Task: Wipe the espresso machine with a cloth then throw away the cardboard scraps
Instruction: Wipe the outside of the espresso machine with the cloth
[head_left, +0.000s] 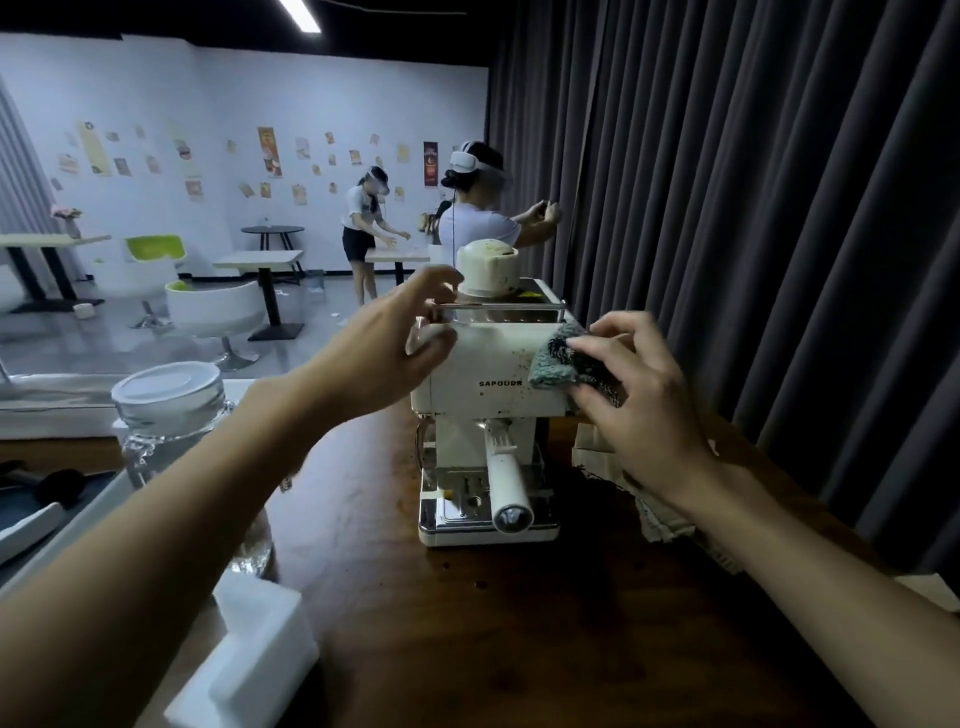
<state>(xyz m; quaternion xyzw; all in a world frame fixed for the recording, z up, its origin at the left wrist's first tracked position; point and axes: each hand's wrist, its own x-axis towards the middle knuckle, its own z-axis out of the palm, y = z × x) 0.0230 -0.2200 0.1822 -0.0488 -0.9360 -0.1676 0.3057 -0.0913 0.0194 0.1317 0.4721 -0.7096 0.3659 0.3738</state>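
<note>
A white espresso machine (488, 374) with brown specks stands on the dark wooden table (519, 623), its portafilter handle pointing at me. My left hand (384, 353) grips the machine's upper left corner, thumb on the front and fingers over the top rail. My right hand (639, 410) pinches a grey-green cloth (558, 364) against the upper right of the front panel. Pale cardboard scraps (654, 514) lie on the table right of the machine, partly hidden by my right wrist.
A glass jar (171, 410) with a white lid stands at the left. White foam blocks (249, 654) lie at the near left edge. A tray (57, 509) sits further left. Dark curtains (779, 208) hang close on the right. Two people stand among tables beyond.
</note>
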